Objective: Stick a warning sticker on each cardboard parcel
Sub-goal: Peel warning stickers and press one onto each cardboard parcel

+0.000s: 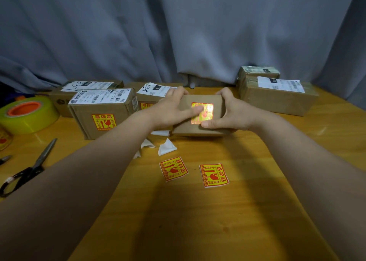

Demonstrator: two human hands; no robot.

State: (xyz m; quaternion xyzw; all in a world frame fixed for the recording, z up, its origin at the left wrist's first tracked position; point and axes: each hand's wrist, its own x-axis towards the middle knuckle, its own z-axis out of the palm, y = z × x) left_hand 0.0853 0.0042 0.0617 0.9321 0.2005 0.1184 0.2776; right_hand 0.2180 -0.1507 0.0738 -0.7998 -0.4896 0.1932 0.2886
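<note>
2 forearms reach across the table (198,211). Between them, on the person's side of the grip, lie 2 spares (173,169) face up, with peeled scraps (166,147) closer to the grip. Both hands hold 1 parcel (198,131), its broad face turned up toward the camera. The left hand (170,110) curls its fingers over the far edge while its thumb presses flat on the sticker (206,112), which sits near the middle of that face and glares under the light. The right hand (231,112) grips the opposite side, thumb tip at the sticker's near corner.

The step in hand looks like rubbing the sticker down. To do it well, the left thumb should sweep from the middle out to each edge to drive out bubbles. The right hand should brace the parcel so it cannot swivel, and the 4 corners want a last firm press. Left of the grip stands the left box (101,114), already stickered. The right boxes (277,98) show no sticker from here.
</note>
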